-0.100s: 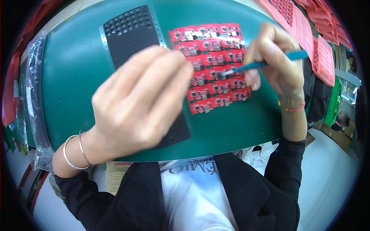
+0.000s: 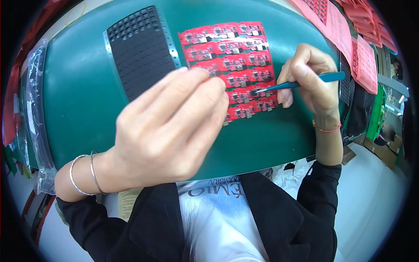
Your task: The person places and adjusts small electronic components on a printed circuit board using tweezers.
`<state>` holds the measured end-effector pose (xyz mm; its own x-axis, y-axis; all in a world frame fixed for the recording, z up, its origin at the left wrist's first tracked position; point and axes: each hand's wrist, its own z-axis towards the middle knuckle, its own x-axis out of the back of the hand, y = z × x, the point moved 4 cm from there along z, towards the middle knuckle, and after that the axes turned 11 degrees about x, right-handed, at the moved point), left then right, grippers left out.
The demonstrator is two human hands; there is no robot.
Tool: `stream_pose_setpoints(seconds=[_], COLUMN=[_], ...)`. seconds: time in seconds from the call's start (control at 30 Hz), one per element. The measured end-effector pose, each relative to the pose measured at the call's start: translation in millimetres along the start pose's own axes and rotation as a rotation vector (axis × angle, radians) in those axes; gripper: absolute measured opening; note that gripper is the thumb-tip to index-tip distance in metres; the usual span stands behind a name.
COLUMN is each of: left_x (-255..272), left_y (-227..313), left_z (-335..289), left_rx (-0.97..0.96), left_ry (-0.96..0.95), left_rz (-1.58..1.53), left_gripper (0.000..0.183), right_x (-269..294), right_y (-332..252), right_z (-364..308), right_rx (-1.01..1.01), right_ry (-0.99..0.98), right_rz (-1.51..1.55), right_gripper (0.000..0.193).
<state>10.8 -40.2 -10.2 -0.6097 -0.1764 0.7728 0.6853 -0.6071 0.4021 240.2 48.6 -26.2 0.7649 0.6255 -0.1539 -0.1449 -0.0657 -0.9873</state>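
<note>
My right hand [image 2: 312, 78] grips blue tweezers [image 2: 321, 78] with pale metal tips. The tips point left over a panel of red circuit boards [image 2: 235, 78], at a small dark piece [image 2: 254, 92]. Whether the piece is pinched or lies on a board, I cannot tell. My left hand [image 2: 170, 126] hovers over the panel's left side, its fingers bunched together. Its fingertips are turned away, so anything between them is hidden. Partly behind this hand lies a black sheet of small pads [image 2: 142, 56] on a clear backing with holes along its edge.
A green mat [image 2: 78, 109] covers the table. Clear plastic packaging [image 2: 37, 118] lies along its left edge. Pink foam sheets and wraps [image 2: 366, 65], some with red boards, crowd the far right. A yellow band [image 2: 78, 15] lies at the far left.
The tweezer tips have moved down to a row nearer me, with my right hand lower. My left hand has shifted slightly right and nearer. The whole view has shifted a little.
</note>
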Motion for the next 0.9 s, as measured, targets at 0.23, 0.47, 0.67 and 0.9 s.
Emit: stream_pose_setpoints(seconds=[0.23, 0.47, 0.67, 0.9], left_x=[-20.3, -29.5, -31.0, -32.6], left_y=[16.3, 11.8, 12.9, 13.4], left_z=[2.1, -3.0, -4.6, -5.8], left_rx=[-0.017, -0.038, -0.038, -0.032], left_ry=[-0.086, -0.161, -0.160, -0.147], left_rz=[-0.010, 0.015, 0.031, 0.026], left_gripper=[0.033, 0.038, 0.037, 0.037], right_x=[6.0, 5.0, 2.0, 0.6], right_y=[7.2, 7.3, 8.9, 10.2], right_z=[-18.4, -19.2, -18.2, -18.8], right_rx=[-0.052, -0.046, -0.031, -0.049], right_ry=[0.046, 0.015, 0.008, 0.028], right_rz=[-0.170, -0.232, -0.261, -0.281], right_gripper=[0.024, 0.026, 0.027, 0.027])
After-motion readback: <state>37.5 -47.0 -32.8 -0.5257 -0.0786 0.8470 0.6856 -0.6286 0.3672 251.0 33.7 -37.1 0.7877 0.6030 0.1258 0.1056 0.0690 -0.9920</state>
